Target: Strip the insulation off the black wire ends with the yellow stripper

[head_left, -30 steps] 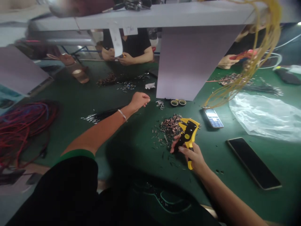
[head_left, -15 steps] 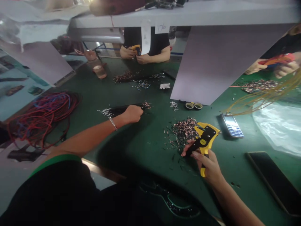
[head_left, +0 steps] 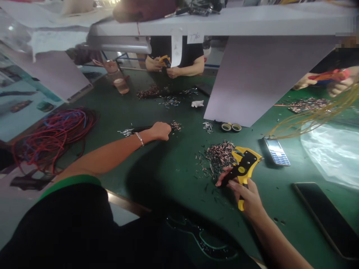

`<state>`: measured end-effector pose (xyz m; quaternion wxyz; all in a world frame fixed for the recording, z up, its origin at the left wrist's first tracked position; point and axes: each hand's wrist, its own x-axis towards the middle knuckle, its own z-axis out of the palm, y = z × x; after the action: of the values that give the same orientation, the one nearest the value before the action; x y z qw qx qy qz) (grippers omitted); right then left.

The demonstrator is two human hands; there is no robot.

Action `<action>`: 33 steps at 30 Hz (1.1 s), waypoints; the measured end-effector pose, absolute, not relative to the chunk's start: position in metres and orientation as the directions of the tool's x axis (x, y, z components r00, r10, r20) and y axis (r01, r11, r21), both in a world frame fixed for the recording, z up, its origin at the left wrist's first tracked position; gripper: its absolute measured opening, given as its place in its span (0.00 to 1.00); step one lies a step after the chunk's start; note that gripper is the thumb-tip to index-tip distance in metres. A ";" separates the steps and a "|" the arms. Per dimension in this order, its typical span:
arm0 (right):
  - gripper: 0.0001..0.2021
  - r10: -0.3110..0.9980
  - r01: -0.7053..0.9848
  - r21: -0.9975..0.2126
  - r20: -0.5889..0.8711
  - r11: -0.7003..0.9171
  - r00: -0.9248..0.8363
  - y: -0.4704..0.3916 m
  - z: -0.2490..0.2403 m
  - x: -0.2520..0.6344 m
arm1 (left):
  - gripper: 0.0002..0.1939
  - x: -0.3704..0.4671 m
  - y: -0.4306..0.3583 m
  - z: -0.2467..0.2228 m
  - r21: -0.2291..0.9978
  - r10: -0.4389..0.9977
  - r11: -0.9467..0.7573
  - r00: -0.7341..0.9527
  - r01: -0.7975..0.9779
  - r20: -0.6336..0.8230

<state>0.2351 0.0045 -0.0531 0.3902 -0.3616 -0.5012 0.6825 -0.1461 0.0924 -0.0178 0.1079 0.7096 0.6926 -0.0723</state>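
Note:
My left hand (head_left: 161, 131) is closed over the bundle of short black wires (head_left: 144, 128) on the green table (head_left: 174, 179), near their copper-coloured ends; its fingertips are hidden, so what they hold cannot be made out. My right hand (head_left: 248, 194) is wrapped round the handles of a yellow and black wire stripper (head_left: 243, 168), whose head points up and to the right. Just left of the tool lies a heap of small stripped wire bits (head_left: 221, 154), with dark scraps scattered around it.
Red and blue wire coils (head_left: 61, 134) lie at the left, a bottle (head_left: 119, 80) behind them. At the right are a keypad phone (head_left: 277, 151), a dark phone (head_left: 325, 216), a plastic bag (head_left: 331, 149) and two tape rolls (head_left: 230, 127). A person's hands (head_left: 174, 71) work opposite, below a shelf (head_left: 252, 22).
The view has shifted slightly. My left hand stays over the black wires, with its wrist and forearm a little higher and further right. My right hand keeps the same hold on the tool.

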 end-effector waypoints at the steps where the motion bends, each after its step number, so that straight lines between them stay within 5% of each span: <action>1: 0.18 0.892 -0.174 -0.965 -0.103 -0.197 -0.439 0.005 -0.054 0.236 | 0.05 -0.147 0.094 -0.017 0.076 0.968 -0.007 0.025 0.997 -0.249; 11: 0.19 0.910 -0.222 -0.962 -0.057 -0.161 -0.411 0.005 -0.057 0.236 | 0.03 -0.148 0.096 0.021 0.556 0.970 0.097 0.046 0.825 -0.238; 13: 0.19 0.912 -0.251 -0.955 -0.045 -0.160 -0.408 0.004 -0.052 0.235 | 0.02 -0.133 0.094 0.032 0.866 0.985 0.147 0.006 0.478 -0.171; 15: 0.19 0.907 -0.289 -0.940 -0.048 -0.183 -0.418 0.003 -0.045 0.234 | 0.03 -0.112 0.092 0.041 0.967 0.988 0.141 0.028 0.213 -0.150; 22: 0.19 0.859 -0.402 -0.863 -0.068 -0.307 -0.508 0.004 -0.028 0.230 | 0.03 -0.032 0.095 0.041 0.973 0.988 0.147 0.083 -0.176 -0.134; 33: 0.21 0.780 -0.420 -0.810 -0.070 -0.408 -0.622 0.008 -0.037 0.229 | 0.04 0.012 0.085 0.021 0.948 0.969 0.231 0.144 -0.220 -0.203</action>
<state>0.2288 0.0082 -0.0367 0.3714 -0.2262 -0.3976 0.8080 0.0119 0.0852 0.0208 0.6369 0.4081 0.4583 0.4667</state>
